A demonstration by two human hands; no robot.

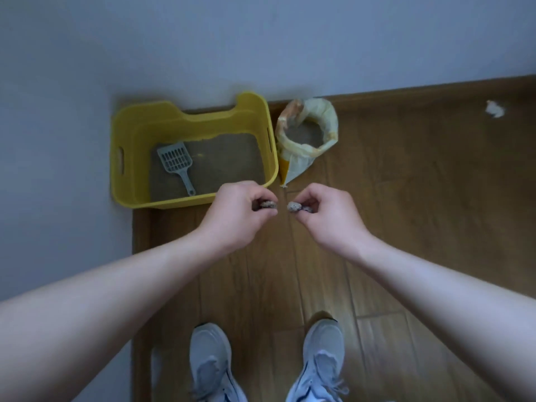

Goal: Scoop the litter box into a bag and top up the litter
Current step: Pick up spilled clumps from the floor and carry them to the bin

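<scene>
- While the scoop point(175, 161) lies idle on the litter point(223, 166) in the yellow litter box point(124, 158) by the wall, clumps are handled bare: hygiene risk.
- Left hand point(235, 213): fingers point(255, 194) curled, pinching a small grey clump point(268, 204) near the box's front-right corner. It looks crumbly, so bits could drop on the floor point(406, 198).
- Right hand point(327, 213): same pinch w/ a second clump point(294, 207) over bare floor, prob. the likeliest spill.
- Litter bag point(327, 117), rolled open just right of the box, seems to hold fresh litter; waste dropped there would foul it. No waste bag in view.
</scene>
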